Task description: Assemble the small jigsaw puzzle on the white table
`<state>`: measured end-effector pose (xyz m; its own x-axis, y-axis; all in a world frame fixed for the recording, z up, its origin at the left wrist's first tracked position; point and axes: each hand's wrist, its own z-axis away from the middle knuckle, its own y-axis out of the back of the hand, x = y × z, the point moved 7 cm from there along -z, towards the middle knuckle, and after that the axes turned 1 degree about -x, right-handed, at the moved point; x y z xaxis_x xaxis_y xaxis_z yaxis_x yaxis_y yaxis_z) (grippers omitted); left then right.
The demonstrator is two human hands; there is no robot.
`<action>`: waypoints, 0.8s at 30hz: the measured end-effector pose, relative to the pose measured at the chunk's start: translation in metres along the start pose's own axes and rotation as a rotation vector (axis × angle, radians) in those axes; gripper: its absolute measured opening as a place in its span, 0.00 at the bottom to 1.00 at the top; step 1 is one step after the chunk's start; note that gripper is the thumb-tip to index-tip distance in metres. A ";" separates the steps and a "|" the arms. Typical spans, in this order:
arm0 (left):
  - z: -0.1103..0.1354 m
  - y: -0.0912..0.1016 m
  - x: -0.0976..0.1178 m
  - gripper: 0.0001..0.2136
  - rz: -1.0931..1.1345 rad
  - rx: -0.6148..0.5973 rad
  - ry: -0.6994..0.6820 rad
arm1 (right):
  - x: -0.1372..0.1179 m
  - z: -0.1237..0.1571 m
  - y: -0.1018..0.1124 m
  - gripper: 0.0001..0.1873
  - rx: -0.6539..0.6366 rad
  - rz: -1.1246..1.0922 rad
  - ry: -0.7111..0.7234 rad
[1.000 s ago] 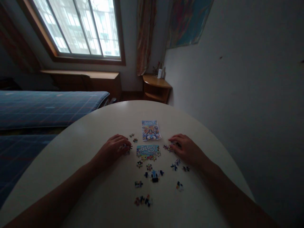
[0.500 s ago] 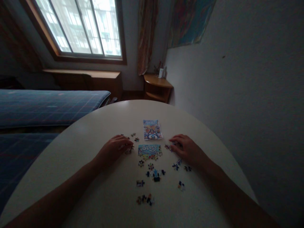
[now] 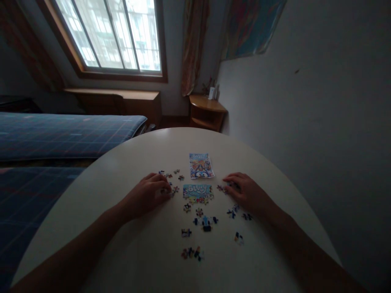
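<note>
My left hand [image 3: 151, 192] rests low over the table, left of the assembled puzzle section [image 3: 198, 191]. Its fingers curl together around a puzzle piece, mostly hidden under them. Close to those fingertips lie several loose pieces [image 3: 181, 178]. To the right of the section, my right hand [image 3: 241, 190] has thumb and fingers apart over a few puzzle pieces [image 3: 220, 187], partly covered by the hand. The section is a blue strip with lettering and a coloured lower edge. Nearer me are a joined blue-and-black cluster [image 3: 207, 222] and another small joined row [image 3: 192, 253].
A printed picture sheet [image 3: 200, 166] lies beyond the puzzle section on the round white table [image 3: 146, 252]. Single pieces are scattered nearer me, one [image 3: 238, 238] at the right. A plaid-covered bed [image 3: 61, 136] is at the left, a wall [image 3: 320, 122] at the right.
The whole view has shifted slightly, so the table things appear further right. My left hand has drawn a little left from the pieces, showing more of them. My right hand stays over its pieces.
</note>
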<state>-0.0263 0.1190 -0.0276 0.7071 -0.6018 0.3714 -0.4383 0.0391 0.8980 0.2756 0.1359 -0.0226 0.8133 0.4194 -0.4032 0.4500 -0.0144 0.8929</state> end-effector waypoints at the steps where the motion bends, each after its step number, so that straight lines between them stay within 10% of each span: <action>1: 0.000 -0.002 -0.001 0.05 0.004 -0.006 0.001 | 0.000 0.000 0.000 0.12 -0.002 -0.001 -0.002; 24: -0.002 -0.001 0.007 0.03 0.101 -0.025 -0.023 | -0.003 0.001 0.003 0.11 0.023 -0.029 0.004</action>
<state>-0.0200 0.1161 -0.0254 0.6468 -0.6118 0.4553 -0.4928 0.1204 0.8618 0.2746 0.1337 -0.0191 0.7980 0.4240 -0.4283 0.4822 -0.0230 0.8758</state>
